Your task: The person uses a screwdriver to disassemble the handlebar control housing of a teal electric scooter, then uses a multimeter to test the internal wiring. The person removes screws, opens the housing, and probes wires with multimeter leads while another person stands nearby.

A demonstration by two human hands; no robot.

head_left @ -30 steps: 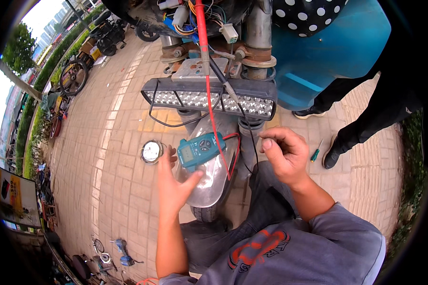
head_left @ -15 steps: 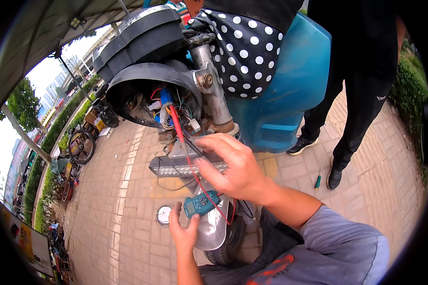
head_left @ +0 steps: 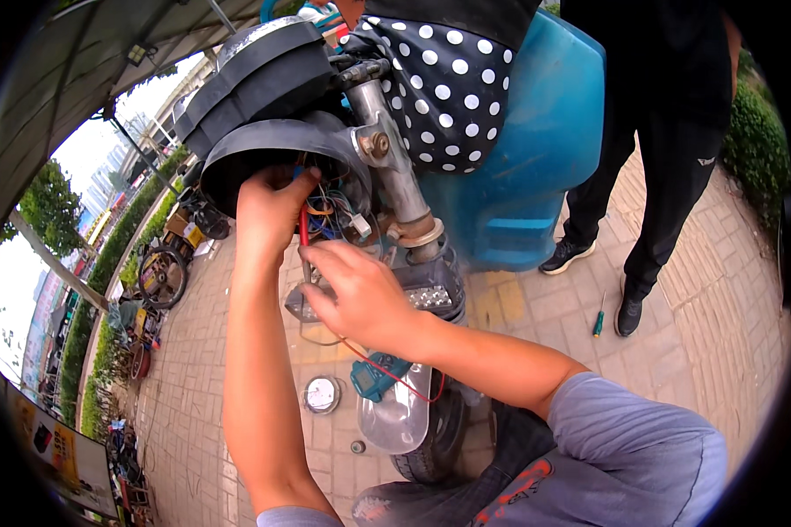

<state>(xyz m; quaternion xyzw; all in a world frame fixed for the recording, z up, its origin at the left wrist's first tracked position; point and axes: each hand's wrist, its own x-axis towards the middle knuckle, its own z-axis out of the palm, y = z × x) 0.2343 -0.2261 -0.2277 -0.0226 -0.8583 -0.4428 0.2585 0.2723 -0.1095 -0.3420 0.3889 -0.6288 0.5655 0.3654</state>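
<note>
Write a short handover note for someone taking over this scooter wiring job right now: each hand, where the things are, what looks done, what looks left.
Left hand: raised into the open headlight housing, fingers at the wire bundle; whether it grips a wire is hidden.
Right hand: just below, on the red lead.
Meter: rests on the silver fender, lead attached.
Light bar: on the fork, behind the right hand.
Round part and screwdriver: on the paving.
Done: housing opened, wires exposed.
Left: wires loose, housing open.
</note>
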